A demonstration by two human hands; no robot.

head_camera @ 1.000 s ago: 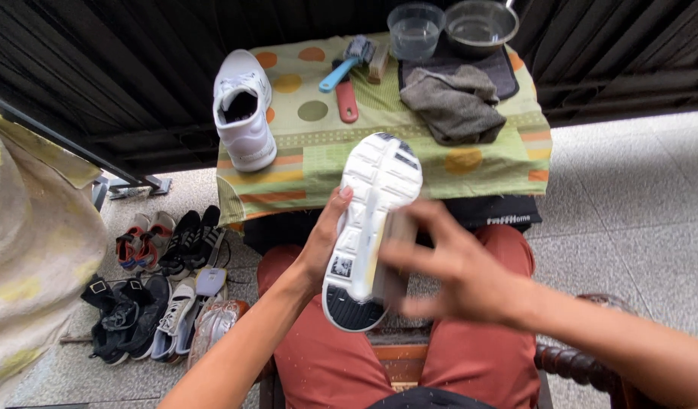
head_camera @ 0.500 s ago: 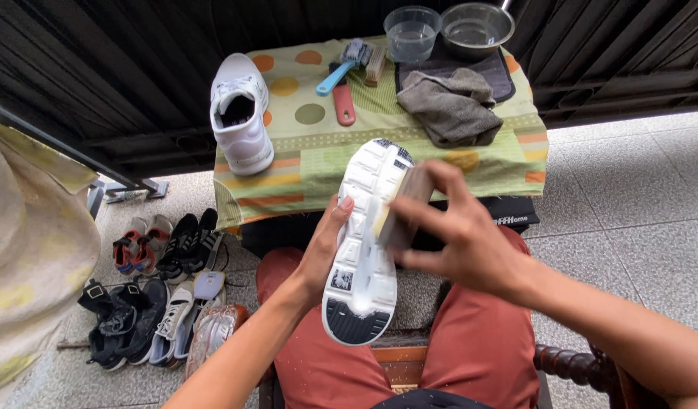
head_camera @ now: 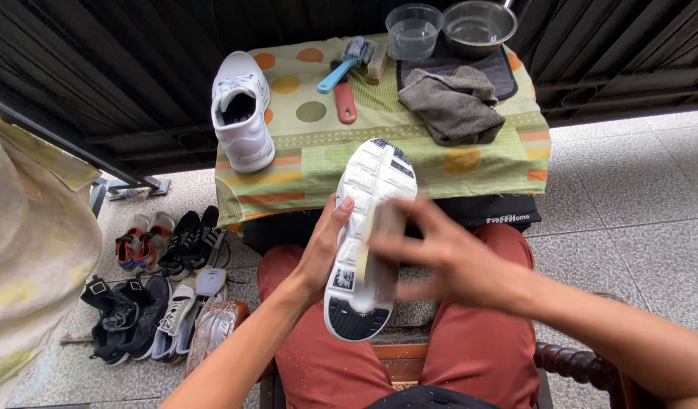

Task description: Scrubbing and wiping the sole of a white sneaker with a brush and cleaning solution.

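Note:
My left hand (head_camera: pixel 324 250) grips a white sneaker (head_camera: pixel 368 197) from its left side, sole turned up towards me, over my lap. My right hand (head_camera: pixel 440 254) is blurred and holds a small brown brush (head_camera: pixel 385 250) against the middle of the sole. Its matching white sneaker (head_camera: pixel 243 113) stands upright on the left of the small table ahead.
The table has a spotted green cloth (head_camera: pixel 318 151). On it lie a blue brush (head_camera: pixel 345 64), a red-handled brush (head_camera: pixel 344 102), a grey rag (head_camera: pixel 453 102), a clear plastic cup (head_camera: pixel 414 30) and a metal bowl (head_camera: pixel 479 26). Several shoes (head_camera: pixel 152 288) crowd the floor at left.
My right hand with the brush has slid along the sole, up toward the toe and back down to the middle. The left hand keeps its grip on the sneaker.

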